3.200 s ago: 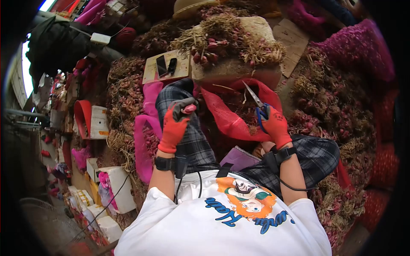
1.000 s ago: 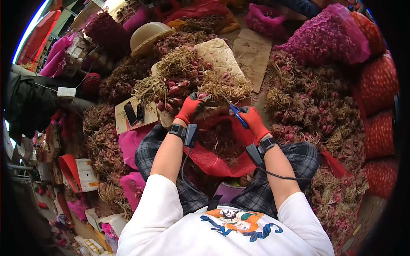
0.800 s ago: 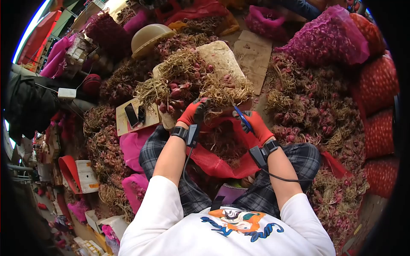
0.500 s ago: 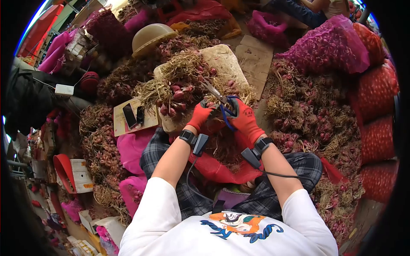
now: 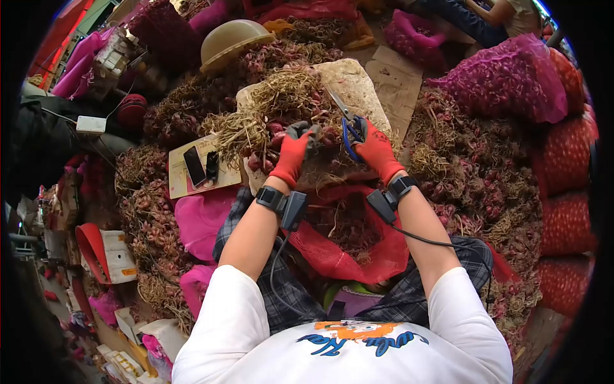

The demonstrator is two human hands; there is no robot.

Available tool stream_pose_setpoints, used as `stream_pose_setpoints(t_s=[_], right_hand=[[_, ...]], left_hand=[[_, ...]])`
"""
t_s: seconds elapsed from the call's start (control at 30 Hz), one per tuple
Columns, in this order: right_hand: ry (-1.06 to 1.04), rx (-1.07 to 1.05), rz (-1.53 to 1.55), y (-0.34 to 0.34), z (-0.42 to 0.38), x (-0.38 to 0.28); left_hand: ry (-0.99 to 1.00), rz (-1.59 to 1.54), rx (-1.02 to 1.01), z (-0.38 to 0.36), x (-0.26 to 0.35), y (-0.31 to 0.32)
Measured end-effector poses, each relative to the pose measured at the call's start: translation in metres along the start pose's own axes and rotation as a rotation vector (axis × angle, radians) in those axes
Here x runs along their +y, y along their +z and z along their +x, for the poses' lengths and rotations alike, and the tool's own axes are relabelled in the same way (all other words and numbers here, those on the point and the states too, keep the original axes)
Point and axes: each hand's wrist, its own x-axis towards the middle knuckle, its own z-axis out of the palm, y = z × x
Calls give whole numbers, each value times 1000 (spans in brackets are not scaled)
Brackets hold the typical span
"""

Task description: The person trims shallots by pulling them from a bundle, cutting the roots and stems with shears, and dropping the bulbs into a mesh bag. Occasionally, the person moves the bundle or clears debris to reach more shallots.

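My right hand (image 5: 375, 150), in a red glove with grey fingers, grips scissors (image 5: 350, 131) by their blue handles. The metal blades point up and left over the pale block (image 5: 361, 86). My left hand (image 5: 295, 150), gloved the same way, is at the near side of a heap of dried shallots (image 5: 276, 128). Its fingers are slightly apart, and nothing shows between them. Dry straw-like stalks (image 5: 288, 89) lie over the bulbs. Below both hands, an open red mesh bag (image 5: 384, 256) lies between my legs with trimmings (image 5: 348, 224) inside.
To the left, a phone (image 5: 194, 165) and a dark object rest on a board (image 5: 182, 185). Shallot bunches (image 5: 473, 166) cover the floor at right, beside filled red sacks (image 5: 566, 224). A tan basin (image 5: 233, 41) lies beyond the block. Another person (image 5: 492, 16) sits at the far right.
My left hand has moved away from the scissors, leftward and up to the shallot heap. The scissors have swung more upright and shifted right with my right hand, uncovering the mesh bag.
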Motion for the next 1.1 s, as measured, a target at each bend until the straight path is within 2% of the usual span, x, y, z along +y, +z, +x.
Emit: stream_pose_setpoints(t_s=[0.1,0.13,0.23,0.27,0.37,0.43,0.5,0.53,0.6,0.7,0.73,0.83,0.87,0.93,0.97,1.0,1.03,1.1], right_hand=[[28,15,-66,0,2,-13],[31,10,-99,2,2,-19],[57,25,-73,8,7,-18],[67,-99,6,-2,9,-20],[66,43,-80,17,9,-4],[85,17,-59,3,1,-21],[90,-27,19,-7,-4,-33],[-41,79,40,4,-4,-25],[-122,109,-140,8,-18,-26],[-152,37,-285,16,-30,-28],[-124,10,-342,19,-31,-26],[-182,77,-452,26,-24,-11],[-180,74,-469,27,-18,-5],[-148,70,-513,24,-10,-2],[-118,17,-497,19,-10,-4],[-92,-34,-480,13,-9,-10],[-67,-83,-458,6,-9,-15],[-163,48,-283,2,-13,-14]], left_hand=[[266,416,144,-17,9,-2],[223,531,116,-44,24,14],[128,1344,-235,-65,4,13],[167,1429,-160,-67,-10,15],[298,1720,18,-62,-45,20],[371,1973,78,-61,-53,22],[378,1891,49,-49,-57,15],[359,1838,8,-38,-58,9],[309,1659,-145,-22,-44,7],[474,1524,-135,-22,-36,6],[324,1476,-170,-26,-14,15],[186,1371,-280,-36,23,16],[278,1407,-222,-26,7,2],[206,1276,-309,-3,-12,-24],[171,1207,-348,3,-14,-31],[43,940,-464,-27,34,-3],[-12,877,-452,-23,31,-7],[-121,755,-428,-19,29,-10]])
